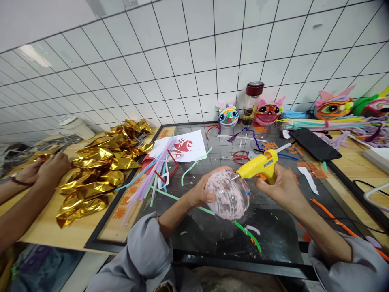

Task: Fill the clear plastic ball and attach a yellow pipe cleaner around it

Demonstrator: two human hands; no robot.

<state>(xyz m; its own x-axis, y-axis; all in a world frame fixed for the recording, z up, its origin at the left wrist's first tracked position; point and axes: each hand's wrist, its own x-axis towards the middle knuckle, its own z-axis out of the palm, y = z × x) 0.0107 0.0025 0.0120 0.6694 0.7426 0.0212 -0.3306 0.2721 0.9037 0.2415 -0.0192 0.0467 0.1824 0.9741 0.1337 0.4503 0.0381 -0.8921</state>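
My left hand (203, 190) grips the left side of a clear round shell (228, 195) streaked with pale pink fuzzy material. Wrapped around the handle of a yellow glue gun (257, 165) is my right hand (281, 184). The gun's metal nozzle points left and down, at the shell's upper part; whether it touches the surface I cannot tell. A white glue stick protrudes from the gun's back end. Small red and blue bits show along the shell's upper right edge. Under both hands lies a dark, glossy board (194, 235).
Pipe cleaners (152, 178) and a paper with a red print (194, 147) lie left. Behind are red scissors (241, 156), a bottle (252, 103) and decorated animal heads (269, 112). A phone (316, 144) lies right. Another person's hands (53, 168) are beside gold foil (97, 162).
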